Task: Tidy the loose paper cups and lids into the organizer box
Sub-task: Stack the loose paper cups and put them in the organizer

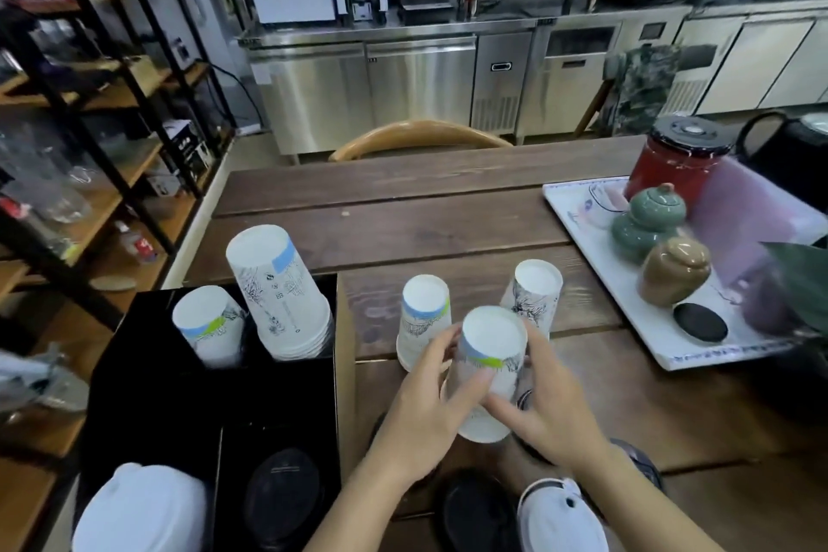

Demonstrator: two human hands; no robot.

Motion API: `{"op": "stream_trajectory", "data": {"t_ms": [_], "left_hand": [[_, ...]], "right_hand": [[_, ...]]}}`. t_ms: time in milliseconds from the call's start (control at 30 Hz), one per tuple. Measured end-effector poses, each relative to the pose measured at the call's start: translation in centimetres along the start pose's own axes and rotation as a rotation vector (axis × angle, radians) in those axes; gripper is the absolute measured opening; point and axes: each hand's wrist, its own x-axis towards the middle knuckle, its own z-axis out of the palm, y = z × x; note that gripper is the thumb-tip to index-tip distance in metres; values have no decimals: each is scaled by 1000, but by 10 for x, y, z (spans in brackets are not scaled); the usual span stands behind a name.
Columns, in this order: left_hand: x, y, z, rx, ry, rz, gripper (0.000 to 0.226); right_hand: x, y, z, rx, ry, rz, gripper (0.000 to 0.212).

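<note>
An upside-down white paper cup [490,354] with a blue and green band is held between my left hand [421,408] and my right hand [551,412], just above the wooden table [448,211]. Two more inverted cups [423,318] [535,289] stand behind it. The black organizer box [148,372] sits at the left. Its back compartments hold a small cup [208,323] and a tall stack of cups [280,291]. Its front compartments hold white lids [139,511] and black lids [282,497]. Loose on the table near me lie a black lid [475,511] and a white lid [560,515].
A white tray [649,327] at the right carries a red canister [676,166], green and brown ceramic jars and a black coaster. A wooden chair back [421,139] stands across the table. Black-framed shelves line the left side; steel counters run along the back.
</note>
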Motion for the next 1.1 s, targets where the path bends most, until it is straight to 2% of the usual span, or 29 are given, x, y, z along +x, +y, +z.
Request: {"op": "stream_trajectory", "data": {"t_ms": [200, 333, 400, 467, 533, 600, 633, 667, 800, 867, 1000, 1100], "left_hand": [[18, 63, -29, 17, 100, 295, 42], [45, 79, -49, -7, 167, 336, 33], [59, 75, -54, -88, 177, 266, 30], [73, 60, -58, -190, 117, 126, 32], [83, 39, -59, -199, 63, -63, 53], [88, 14, -57, -186, 10, -234, 90], [92, -1, -54, -189, 7, -305, 100], [93, -12, -52, -190, 29, -363, 100], [89, -28, -38, -365, 257, -569, 54], [86, -32, -32, -379, 287, -601, 39], [84, -35, -31, -379, 312, -615, 30], [81, -29, -31, -403, 309, -620, 39]], "right_hand": [[50, -43, -13, 14, 131, -185, 66], [85, -51, -7, 34, 129, -237, 66], [97, -47, 1, 14, 58, -181, 70], [103, -30, 13, -41, -44, -84, 69], [105, -5, 27, -102, -146, 43, 82], [102, 20, 41, -112, -238, 167, 88], [101, 30, 48, -103, -276, 215, 86], [100, 39, 54, -101, -310, 265, 82], [98, 57, 75, 2, -335, 443, 75], [97, 61, 80, 75, -326, 482, 73], [93, 66, 83, 117, -304, 500, 70], [90, 64, 84, 54, -254, 451, 69]]}}
